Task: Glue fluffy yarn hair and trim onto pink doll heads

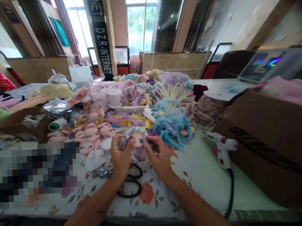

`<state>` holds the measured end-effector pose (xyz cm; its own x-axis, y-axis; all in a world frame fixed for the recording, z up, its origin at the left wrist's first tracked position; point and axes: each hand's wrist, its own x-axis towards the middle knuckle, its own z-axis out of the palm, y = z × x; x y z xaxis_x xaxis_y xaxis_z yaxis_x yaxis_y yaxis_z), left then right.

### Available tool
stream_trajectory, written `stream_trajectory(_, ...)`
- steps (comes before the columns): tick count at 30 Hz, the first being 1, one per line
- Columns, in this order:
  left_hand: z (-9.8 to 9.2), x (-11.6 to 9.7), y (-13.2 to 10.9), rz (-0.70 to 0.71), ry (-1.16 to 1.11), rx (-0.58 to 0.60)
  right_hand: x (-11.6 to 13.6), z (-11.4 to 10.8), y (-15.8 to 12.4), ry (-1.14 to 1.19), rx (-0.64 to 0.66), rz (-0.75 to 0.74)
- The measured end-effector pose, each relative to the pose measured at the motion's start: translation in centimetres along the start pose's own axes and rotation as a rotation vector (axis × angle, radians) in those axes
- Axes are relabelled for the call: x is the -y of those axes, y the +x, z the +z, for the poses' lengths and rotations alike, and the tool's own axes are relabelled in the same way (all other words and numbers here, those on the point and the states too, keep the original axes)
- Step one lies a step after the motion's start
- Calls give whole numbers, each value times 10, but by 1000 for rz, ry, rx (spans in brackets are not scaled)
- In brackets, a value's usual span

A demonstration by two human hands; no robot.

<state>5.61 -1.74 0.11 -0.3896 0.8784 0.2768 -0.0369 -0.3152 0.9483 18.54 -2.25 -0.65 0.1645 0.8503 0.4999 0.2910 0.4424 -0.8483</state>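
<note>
Between my two hands is a small doll head [136, 140] with a pale pink face, large painted eyes and curly pastel hair. My left hand [121, 155] pinches its left side, thumb on the face. On the other side my right hand [159, 154] grips the edge with thumb and fingers. The head is held above the flowered tablecloth, face towards me. Black-handled scissors [131, 186] lie below my hands, their blades partly under a crumpled white cloth [99, 159]. Several pink doll faces [92, 134] are heaped to the left of my left hand.
A white glue gun [222, 146] lies at right beside a large cardboard box [269, 144]. Blue curly yarn [170, 120], a ribbon spool [114, 97] and bagged trims pile up behind my hands. A thread cone [57, 124] stands by an open carton [20, 125] at left.
</note>
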Motion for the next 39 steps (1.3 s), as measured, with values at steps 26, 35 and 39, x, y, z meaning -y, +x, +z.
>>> stream_trajectory(26, -9, 6, 13, -41, 36, 103, -2, 1, 9, 313, 3, 222)
stream_trajectory(35, -13, -7, 15, -1, 63, 107, 2, -1, 9, 320, 12, 169)
stream_trajectory(39, -13, -8, 16, 22, 53, 117, 0, 0, 9, 355, 7, 241)
